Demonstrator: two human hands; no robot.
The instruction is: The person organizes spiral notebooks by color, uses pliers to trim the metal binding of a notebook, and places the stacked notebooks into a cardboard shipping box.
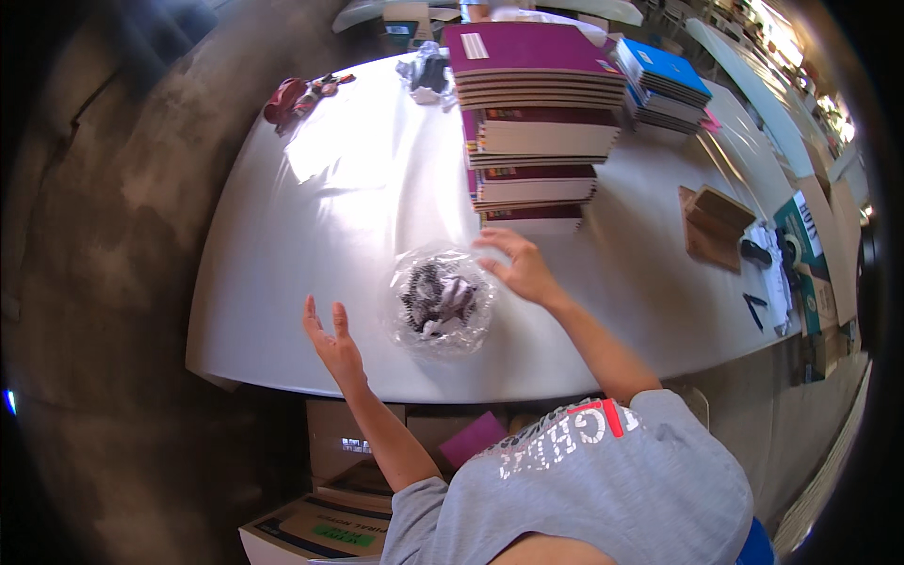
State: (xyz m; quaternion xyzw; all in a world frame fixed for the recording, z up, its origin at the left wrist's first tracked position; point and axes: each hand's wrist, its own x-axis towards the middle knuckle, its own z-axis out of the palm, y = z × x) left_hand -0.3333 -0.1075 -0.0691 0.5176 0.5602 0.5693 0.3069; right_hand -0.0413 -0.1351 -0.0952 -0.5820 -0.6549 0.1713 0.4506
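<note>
On the white-covered table sits a clear plastic bag (441, 299), its top open, with dark coiled bits and crumpled pale scraps inside. My right hand (518, 266) hovers at the bag's right edge, fingers apart and holding nothing. To the lower left of the bag, my left hand (336, 347) is raised with its fingers spread, apart from the bag. Behind the bag rises a tall stack of purple-covered notebooks (532, 49), some with their page edges facing me.
Blue notebooks (665, 68) are stacked at the far right. A wooden block stand (718, 221) lies on the right. Crumpled paper (426, 75) and a red cloth-like item (285, 102) lie at the back left. Cardboard boxes (330, 523) stand below the table's front edge (282, 384).
</note>
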